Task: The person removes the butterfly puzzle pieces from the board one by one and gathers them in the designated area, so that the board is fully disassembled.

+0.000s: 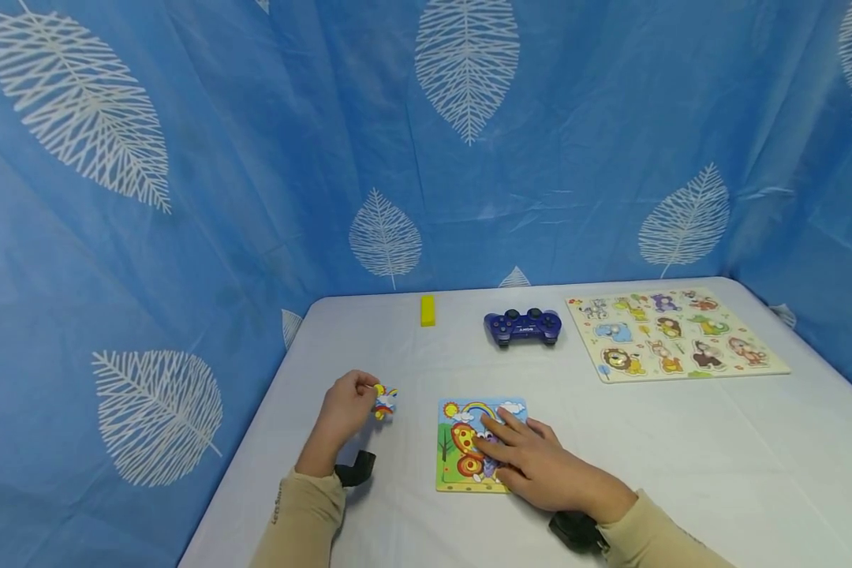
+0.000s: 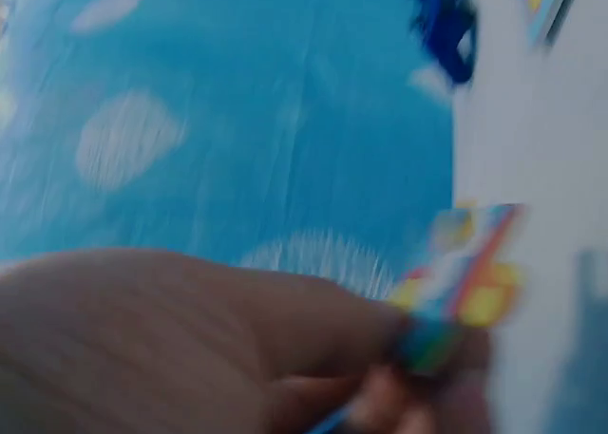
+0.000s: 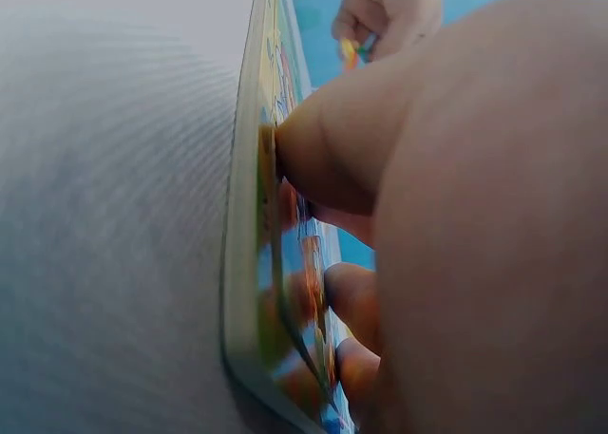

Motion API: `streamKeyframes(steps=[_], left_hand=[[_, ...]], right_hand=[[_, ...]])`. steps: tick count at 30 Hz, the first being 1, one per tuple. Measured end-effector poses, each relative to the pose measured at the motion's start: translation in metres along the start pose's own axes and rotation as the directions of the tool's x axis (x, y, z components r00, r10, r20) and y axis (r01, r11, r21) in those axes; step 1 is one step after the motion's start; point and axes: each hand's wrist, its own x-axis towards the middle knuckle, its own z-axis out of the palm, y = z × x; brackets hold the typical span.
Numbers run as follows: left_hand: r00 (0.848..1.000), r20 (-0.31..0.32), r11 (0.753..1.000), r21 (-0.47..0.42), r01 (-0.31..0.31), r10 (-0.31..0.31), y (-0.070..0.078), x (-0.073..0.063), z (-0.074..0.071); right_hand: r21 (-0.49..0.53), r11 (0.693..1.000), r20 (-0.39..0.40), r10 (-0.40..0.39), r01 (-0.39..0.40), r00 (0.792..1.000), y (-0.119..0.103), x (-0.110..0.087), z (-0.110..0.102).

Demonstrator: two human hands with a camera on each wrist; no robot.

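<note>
My left hand (image 1: 345,408) pinches a small puzzle piece (image 1: 384,401) printed in yellow, red, blue and white, held to the left of a square puzzle board. In the left wrist view the piece (image 2: 475,268) is blurred between thumb and fingers. My right hand (image 1: 536,465) rests on the right part of the puzzle board (image 1: 446,478), fingers spread across its picture. That picture shows a butterfly with red and yellow wings, a rainbow and a sun; my right hand covers part of it. The right wrist view shows fingertips touching the board (image 3: 242,292) near its edge.
Behind the board lies a blue game controller (image 1: 523,326), with a yellow block (image 1: 427,310) to its left. A larger animal puzzle board (image 1: 649,347) lies at the back right. A white cloth (image 1: 717,457) covers the table; a blue leaf-patterned curtain (image 1: 575,173) hangs behind.
</note>
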Motion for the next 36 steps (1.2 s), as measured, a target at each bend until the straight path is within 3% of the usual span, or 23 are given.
streamKeyframes(steps=[4, 9, 21, 29, 36], left_hand=[[0.998, -0.007, 0.991, 0.118, 0.068, -0.068, -0.012, 0.003, -0.020], [0.992, -0.031, 0.975, 0.182, 0.128, -0.125, -0.023, 0.006, -0.032], [0.989, -0.047, 0.953, 0.263, 0.148, -0.141, -0.026, 0.005, -0.030], [0.981, -0.081, 0.917, 0.348, 0.196, -0.179, -0.027, 0.003, -0.028], [0.981, -0.095, 0.908, 0.374, 0.191, -0.167, -0.029, 0.003, -0.027]], right_hand=[[-0.003, 1.000, 0.000, -0.003, 0.003, 1.000, 0.000, 0.000, 0.000], [-0.004, 1.000, 0.007, -0.001, 0.001, 1.000, 0.001, 0.000, 0.000], [0.031, 1.000, 0.027, 0.005, -0.006, 1.000, 0.002, 0.000, -0.001], [0.039, 0.999, 0.036, 0.006, -0.007, 0.999, 0.001, 0.000, -0.003], [0.046, 0.999, 0.024, 0.002, -0.003, 1.000, 0.000, -0.001, -0.003]])
